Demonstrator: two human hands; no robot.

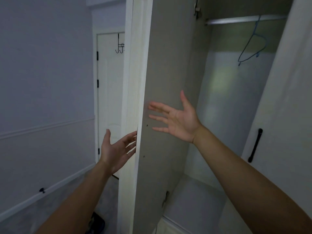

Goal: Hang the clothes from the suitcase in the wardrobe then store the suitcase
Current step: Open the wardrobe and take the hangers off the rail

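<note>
The tall white wardrobe (228, 98) stands open before you, its grey-lined left door (162, 73) swung out between your outstretched arms. Your left hand (116, 149) is spread, with its fingertips behind the door's edge. Your right hand (177, 120) is splayed, empty, palm toward the door's inner face. A blue wire hanger (251, 46) hangs from the metal rail (236, 20).

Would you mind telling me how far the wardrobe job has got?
Done: the door stands open. In hand: the left hand and right hand, both open and empty, flank its edge. Left: the rail bears only a bare hanger, no clothes are hung; the suitcase is out of view.
</note>
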